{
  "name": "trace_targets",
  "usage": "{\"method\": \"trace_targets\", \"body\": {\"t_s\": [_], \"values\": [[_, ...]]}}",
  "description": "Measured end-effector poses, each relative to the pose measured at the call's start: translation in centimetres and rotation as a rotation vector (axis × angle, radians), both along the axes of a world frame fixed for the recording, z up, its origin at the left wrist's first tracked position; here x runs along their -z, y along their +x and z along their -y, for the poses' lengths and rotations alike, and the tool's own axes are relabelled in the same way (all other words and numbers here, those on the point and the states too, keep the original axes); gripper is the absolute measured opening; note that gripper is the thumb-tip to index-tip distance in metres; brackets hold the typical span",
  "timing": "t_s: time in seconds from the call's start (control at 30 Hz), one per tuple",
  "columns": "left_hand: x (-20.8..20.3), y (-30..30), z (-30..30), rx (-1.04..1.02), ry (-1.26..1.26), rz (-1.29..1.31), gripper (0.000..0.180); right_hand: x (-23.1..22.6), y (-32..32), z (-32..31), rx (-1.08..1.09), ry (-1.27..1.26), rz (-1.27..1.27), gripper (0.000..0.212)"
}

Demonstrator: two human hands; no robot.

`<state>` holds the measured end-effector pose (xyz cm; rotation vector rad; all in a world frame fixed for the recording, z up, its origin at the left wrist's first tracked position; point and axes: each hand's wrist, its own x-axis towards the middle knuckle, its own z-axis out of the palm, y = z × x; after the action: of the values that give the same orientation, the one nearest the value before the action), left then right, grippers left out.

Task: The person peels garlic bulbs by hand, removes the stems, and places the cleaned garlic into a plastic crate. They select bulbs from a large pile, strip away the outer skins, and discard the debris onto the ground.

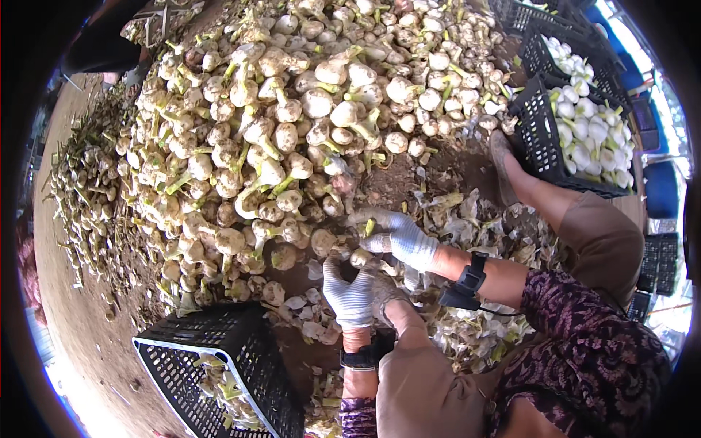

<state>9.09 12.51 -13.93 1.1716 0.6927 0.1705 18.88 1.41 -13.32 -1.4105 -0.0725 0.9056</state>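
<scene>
Right by the centre of the view, both hands are in close on one small, round, off-white garlic bulb! The left hand, in a grey-striped white knit glove, comes in from six o'clock, thumb and forefinger curved apart, thumb tip near that bulb. The right hand, gloved to match, sits between three and four, fingers bent over the bulb's far side, a green-tipped stalk showing among them; whether either set is pinching, I cannot tell. Out towards eleven, what a heap of soil-smudged, stalked garlic! Papery pale skins litter four o'clock. At two, a black perforated plastic crate brims with clean white bulbs; at seven-thirty, a pale-rimmed black slatted crate holds leafy scraps.
</scene>
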Motion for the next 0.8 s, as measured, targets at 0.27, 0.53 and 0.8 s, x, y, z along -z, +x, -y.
{"method": "trace_targets", "body": {"t_s": [0.27, 0.53, 0.8], "values": [[2.0, -1.0, -1.4, -0.102, -0.686, 0.094, 0.027, -0.9, 1.0, 0.2, -0.269, -0.032, 0.256, 0.054], [1.0, -0.3, -0.7, -0.151, -0.518, 0.113, 0.035, 0.7, 0.8, 0.2, -0.142, -0.036, 0.011, 0.052], [2.1, -1.8, -1.7, -0.103, -0.488, -0.053, 0.035, 0.8, 1.3, -1.2, -0.422, -0.189, 0.220, 0.031]]}}
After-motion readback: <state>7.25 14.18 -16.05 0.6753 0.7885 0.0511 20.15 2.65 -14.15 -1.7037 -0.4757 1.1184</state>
